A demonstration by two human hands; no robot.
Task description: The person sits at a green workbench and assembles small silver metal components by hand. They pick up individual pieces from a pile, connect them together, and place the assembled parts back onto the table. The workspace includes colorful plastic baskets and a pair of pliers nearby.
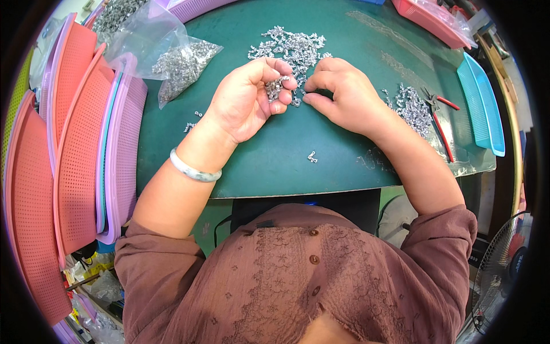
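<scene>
Cupped palm up, my left hand (243,100) has its fingers curled round a cluster of small silvery metal parts (274,89). Just right of it, my right hand (344,94) is palm down, thumb and forefinger pinched together at the near edge of a pile of the same parts (295,50). What lies between those fingertips is too small to make out. A second heap of metal parts (413,112) sits to the right, past my right wrist. A few loose parts (312,157) lie near the table's front edge.
Red-handled pliers (440,126) lie beside the right heap, near a blue basket (480,103). A clear bag of metal parts (186,66) stands at the back left. Stacked pink and purple perforated baskets (77,143) line the left side. A pink tray (429,23) is far right on the green tabletop (258,163).
</scene>
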